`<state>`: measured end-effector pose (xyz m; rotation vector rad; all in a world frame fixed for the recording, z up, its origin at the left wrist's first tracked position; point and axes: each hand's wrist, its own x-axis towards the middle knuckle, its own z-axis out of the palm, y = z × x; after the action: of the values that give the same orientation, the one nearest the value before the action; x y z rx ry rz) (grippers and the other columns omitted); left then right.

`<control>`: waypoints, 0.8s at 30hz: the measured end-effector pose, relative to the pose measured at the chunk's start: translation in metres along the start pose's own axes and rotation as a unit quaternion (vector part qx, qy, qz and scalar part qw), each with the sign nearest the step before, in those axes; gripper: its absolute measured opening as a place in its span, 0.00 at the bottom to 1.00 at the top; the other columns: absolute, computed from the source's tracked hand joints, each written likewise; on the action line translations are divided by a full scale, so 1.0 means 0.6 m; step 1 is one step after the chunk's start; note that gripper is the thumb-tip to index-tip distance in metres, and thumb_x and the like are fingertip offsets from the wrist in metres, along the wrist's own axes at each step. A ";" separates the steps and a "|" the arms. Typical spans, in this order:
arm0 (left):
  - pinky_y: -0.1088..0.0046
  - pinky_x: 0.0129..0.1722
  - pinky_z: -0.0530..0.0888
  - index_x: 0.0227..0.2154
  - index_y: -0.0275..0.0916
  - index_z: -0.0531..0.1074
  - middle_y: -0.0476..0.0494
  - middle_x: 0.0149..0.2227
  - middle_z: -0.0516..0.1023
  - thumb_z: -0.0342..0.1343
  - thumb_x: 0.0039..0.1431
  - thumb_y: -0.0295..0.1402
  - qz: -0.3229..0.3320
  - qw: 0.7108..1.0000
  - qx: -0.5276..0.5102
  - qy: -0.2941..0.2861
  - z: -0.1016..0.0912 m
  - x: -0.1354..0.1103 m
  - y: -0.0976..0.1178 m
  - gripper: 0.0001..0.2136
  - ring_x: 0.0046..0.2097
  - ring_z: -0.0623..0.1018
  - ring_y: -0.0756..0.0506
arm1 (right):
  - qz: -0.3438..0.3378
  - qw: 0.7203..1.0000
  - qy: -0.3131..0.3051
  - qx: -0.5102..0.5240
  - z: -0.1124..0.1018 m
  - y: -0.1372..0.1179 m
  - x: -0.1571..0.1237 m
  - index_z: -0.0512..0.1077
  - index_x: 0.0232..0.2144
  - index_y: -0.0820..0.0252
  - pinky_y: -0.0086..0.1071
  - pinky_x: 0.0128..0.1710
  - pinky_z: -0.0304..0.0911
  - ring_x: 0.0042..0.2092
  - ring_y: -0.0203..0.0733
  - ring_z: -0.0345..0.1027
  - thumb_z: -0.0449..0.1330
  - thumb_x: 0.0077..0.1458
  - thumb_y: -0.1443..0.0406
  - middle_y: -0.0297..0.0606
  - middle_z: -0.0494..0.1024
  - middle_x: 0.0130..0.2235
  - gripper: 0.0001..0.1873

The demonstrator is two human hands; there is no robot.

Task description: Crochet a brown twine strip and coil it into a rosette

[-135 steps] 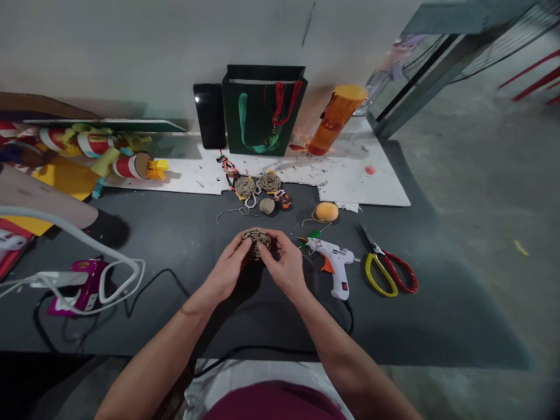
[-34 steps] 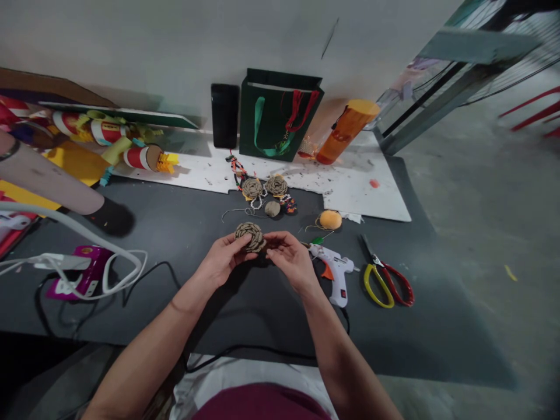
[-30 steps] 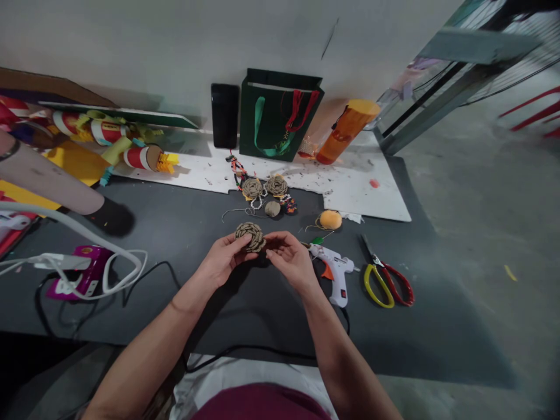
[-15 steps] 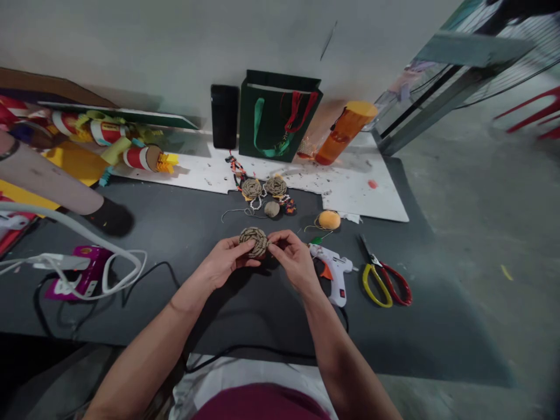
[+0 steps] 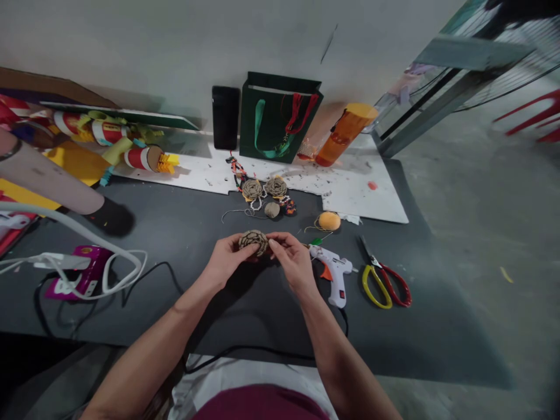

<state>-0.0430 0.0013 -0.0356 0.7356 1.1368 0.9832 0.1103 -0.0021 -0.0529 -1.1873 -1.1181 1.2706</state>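
Observation:
Between both hands, above the dark tabletop, is a brown coiled rosette [image 5: 252, 239] that looks like twisted cord or paper. My left hand [image 5: 227, 256] is closed on its left side, thumb across the front. The fingers of my right hand [image 5: 291, 255] pinch its right edge. Beyond the hands lie two similar rosettes, a left one [image 5: 252, 189] and a right one [image 5: 276, 186], with beaded strings around them. A small grey-brown ball of twine [image 5: 272, 210] sits in front of these. Just right of my right hand rests a white glue gun [image 5: 335, 274].
Scissors with yellow and red handles [image 5: 385, 284] and an orange ball of yarn [image 5: 329, 220] lie to the right. At the back stand a phone [image 5: 226, 118], a green gift bag [image 5: 273, 125] and an orange tube [image 5: 343, 137]. A purple power strip [image 5: 83, 274] with cables lies left.
The rosette has tipped in my fingers, and its face now looks more upward and flatter. My left thumb has shifted slightly right along it. Both hands keep their hold.

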 end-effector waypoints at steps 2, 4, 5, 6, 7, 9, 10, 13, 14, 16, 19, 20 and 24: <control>0.73 0.33 0.73 0.32 0.34 0.78 0.47 0.29 0.80 0.66 0.42 0.33 0.047 0.997 0.065 0.019 0.001 0.002 -0.007 0.12 0.29 0.75 0.50 | 0.004 1.000 0.001 -0.009 0.002 -0.001 -0.001 0.74 0.34 0.57 0.31 0.35 0.69 0.34 0.38 0.73 0.66 0.46 0.59 0.37 0.79 0.33 0.13; 0.74 0.32 0.72 0.33 0.34 0.78 0.47 0.28 0.80 0.65 0.44 0.33 0.071 0.991 0.110 0.018 0.002 0.002 -0.012 0.11 0.29 0.75 0.50 | 0.008 1.000 0.004 -0.021 0.004 0.000 -0.001 0.74 0.33 0.57 0.33 0.38 0.70 0.35 0.40 0.74 0.68 0.43 0.59 0.37 0.80 0.33 0.13; 0.75 0.32 0.72 0.33 0.33 0.78 0.47 0.29 0.79 0.64 0.45 0.33 0.072 0.990 0.119 0.012 0.002 0.002 -0.014 0.11 0.29 0.75 0.50 | 0.011 0.999 0.007 -0.029 0.004 0.000 -0.002 0.74 0.33 0.57 0.34 0.38 0.70 0.35 0.41 0.74 0.67 0.43 0.59 0.37 0.80 0.32 0.13; 0.75 0.32 0.72 0.34 0.33 0.77 0.46 0.29 0.79 0.63 0.46 0.34 0.066 0.991 0.119 0.004 0.002 0.002 -0.015 0.12 0.29 0.75 0.50 | 0.017 0.999 0.009 -0.036 0.003 0.001 -0.001 0.74 0.32 0.58 0.34 0.38 0.70 0.34 0.41 0.74 0.67 0.44 0.59 0.37 0.80 0.32 0.12; 0.75 0.31 0.72 0.35 0.33 0.77 0.45 0.30 0.80 0.63 0.46 0.34 0.055 0.992 0.111 -0.005 0.001 0.002 -0.015 0.13 0.30 0.75 0.50 | 0.023 0.999 0.011 -0.040 0.002 0.002 -0.001 0.75 0.32 0.58 0.34 0.37 0.70 0.33 0.40 0.74 0.66 0.44 0.59 0.37 0.80 0.31 0.12; 0.74 0.30 0.73 0.37 0.33 0.76 0.44 0.33 0.80 0.64 0.46 0.35 0.036 0.995 0.090 -0.024 0.001 0.002 -0.013 0.15 0.31 0.76 0.49 | 0.036 0.998 0.017 -0.041 0.001 0.004 0.000 0.75 0.31 0.59 0.34 0.35 0.70 0.32 0.40 0.74 0.66 0.44 0.58 0.37 0.80 0.30 0.12; 0.74 0.30 0.74 0.38 0.33 0.76 0.43 0.35 0.80 0.65 0.45 0.36 0.029 0.996 0.083 -0.030 0.000 0.002 -0.012 0.17 0.32 0.76 0.48 | 0.041 0.998 0.020 -0.041 0.001 0.005 0.000 0.75 0.31 0.59 0.33 0.34 0.70 0.31 0.39 0.74 0.65 0.44 0.58 0.37 0.80 0.30 0.12; 0.75 0.29 0.74 0.36 0.33 0.76 0.43 0.34 0.80 0.66 0.43 0.37 0.016 0.997 0.073 -0.021 0.000 0.003 -0.007 0.17 0.31 0.76 0.49 | 0.039 0.998 0.027 -0.043 0.002 0.005 0.001 0.74 0.31 0.59 0.33 0.33 0.70 0.30 0.39 0.73 0.65 0.44 0.58 0.36 0.79 0.29 0.12; 0.75 0.29 0.73 0.34 0.33 0.76 0.44 0.32 0.79 0.67 0.43 0.38 0.014 0.997 0.070 -0.013 0.001 0.003 -0.006 0.16 0.31 0.75 0.49 | 0.034 0.998 0.026 -0.045 0.003 0.004 0.001 0.74 0.31 0.59 0.33 0.33 0.70 0.30 0.39 0.73 0.65 0.43 0.58 0.37 0.79 0.29 0.13; 0.75 0.29 0.73 0.31 0.33 0.76 0.46 0.30 0.79 0.67 0.41 0.39 0.011 0.998 0.061 0.001 0.001 0.004 -0.005 0.16 0.30 0.75 0.50 | 0.020 0.998 0.023 -0.055 0.004 0.002 0.000 0.74 0.32 0.58 0.32 0.34 0.70 0.32 0.40 0.73 0.66 0.43 0.59 0.37 0.80 0.31 0.13; 0.73 0.31 0.74 0.29 0.33 0.76 0.47 0.28 0.78 0.68 0.39 0.40 -0.001 0.999 0.049 0.000 0.001 0.004 -0.007 0.16 0.30 0.75 0.49 | 0.019 0.997 0.024 -0.077 0.004 0.000 -0.001 0.73 0.32 0.59 0.32 0.33 0.70 0.31 0.39 0.73 0.66 0.42 0.59 0.37 0.79 0.30 0.13; 0.73 0.32 0.74 0.28 0.33 0.76 0.47 0.27 0.78 0.69 0.39 0.41 -0.009 0.999 0.047 -0.007 0.001 0.004 -0.007 0.17 0.30 0.75 0.49 | 0.025 0.996 0.025 -0.080 0.003 -0.001 -0.001 0.73 0.31 0.59 0.32 0.33 0.70 0.30 0.39 0.72 0.65 0.42 0.59 0.37 0.79 0.30 0.13; 0.73 0.31 0.73 0.31 0.34 0.77 0.45 0.30 0.79 0.69 0.39 0.41 -0.021 0.998 0.050 -0.029 -0.001 0.002 -0.002 0.18 0.31 0.75 0.49 | 0.052 0.996 0.023 -0.071 0.002 -0.002 0.000 0.73 0.29 0.60 0.31 0.30 0.69 0.27 0.38 0.71 0.65 0.41 0.59 0.36 0.78 0.27 0.12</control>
<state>-0.0434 0.0022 -0.0373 0.8126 1.1525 0.8681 0.1090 -0.0018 -0.0518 -1.3901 -1.1415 1.2517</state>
